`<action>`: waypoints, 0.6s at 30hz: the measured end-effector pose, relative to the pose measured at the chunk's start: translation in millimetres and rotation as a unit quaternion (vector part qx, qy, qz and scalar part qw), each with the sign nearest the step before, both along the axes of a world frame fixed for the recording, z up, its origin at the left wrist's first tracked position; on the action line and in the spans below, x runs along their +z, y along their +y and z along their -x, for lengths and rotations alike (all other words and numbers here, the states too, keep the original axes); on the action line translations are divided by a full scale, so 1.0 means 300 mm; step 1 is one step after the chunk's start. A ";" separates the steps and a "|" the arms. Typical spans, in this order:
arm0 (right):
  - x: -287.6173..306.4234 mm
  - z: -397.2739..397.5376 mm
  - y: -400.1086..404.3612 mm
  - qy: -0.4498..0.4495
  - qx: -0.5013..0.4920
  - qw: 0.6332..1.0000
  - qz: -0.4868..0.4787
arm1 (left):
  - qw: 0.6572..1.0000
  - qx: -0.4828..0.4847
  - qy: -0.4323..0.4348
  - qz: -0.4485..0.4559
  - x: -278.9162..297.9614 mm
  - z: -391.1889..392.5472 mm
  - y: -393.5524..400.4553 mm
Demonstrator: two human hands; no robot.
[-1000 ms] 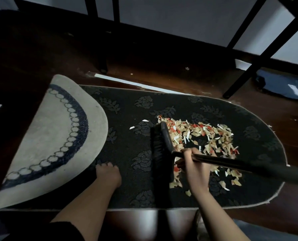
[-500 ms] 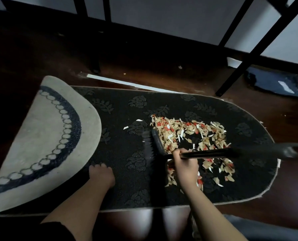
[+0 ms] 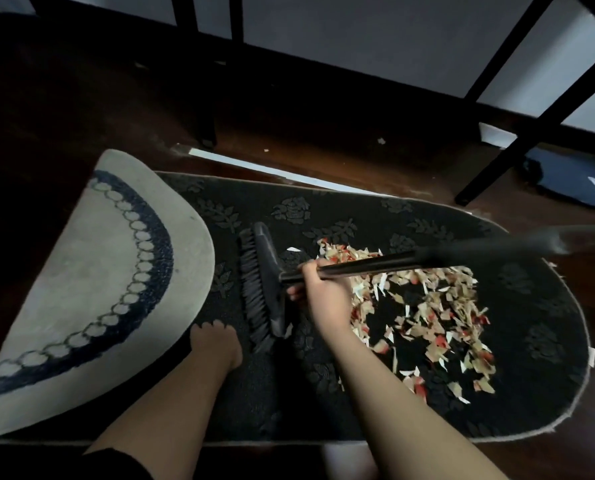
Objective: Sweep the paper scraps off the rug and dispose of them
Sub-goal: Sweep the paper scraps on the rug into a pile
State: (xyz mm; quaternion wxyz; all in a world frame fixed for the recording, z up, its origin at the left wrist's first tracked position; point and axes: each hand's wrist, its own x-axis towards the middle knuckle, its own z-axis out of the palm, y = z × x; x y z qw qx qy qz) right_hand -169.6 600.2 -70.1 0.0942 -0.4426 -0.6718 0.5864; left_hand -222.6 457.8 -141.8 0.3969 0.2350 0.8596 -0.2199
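Right hand [image 3: 324, 292] gripping broom [image 3: 265, 282], scraps [image 3: 427, 306] on rug [image 3: 531, 289]

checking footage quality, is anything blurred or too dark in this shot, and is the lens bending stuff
Head view: dim overall, the floor at upper left nearly black; the far end of the broom handle smears with motion blur, while the paper scraps and right hand stay fairly sharp; wide-angle distortion bows the rug edge.

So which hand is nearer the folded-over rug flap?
Left. The left hand rests on the rug right at the folded-over flap edge; the right hand grips the broom handle farther off.
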 end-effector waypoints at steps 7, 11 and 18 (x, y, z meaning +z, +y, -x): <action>-0.111 0.128 0.065 -0.019 -0.026 0.999 -0.018 | 1.000 0.008 -0.017 0.018 -0.038 0.080 0.000; -0.126 0.056 0.114 -0.041 -0.079 0.994 -0.066 | 1.000 0.005 -0.018 0.023 -0.036 0.067 -0.004; -0.034 -0.071 0.122 -0.008 -0.112 0.985 -0.133 | 1.000 -0.002 0.001 0.003 -0.001 0.056 -0.001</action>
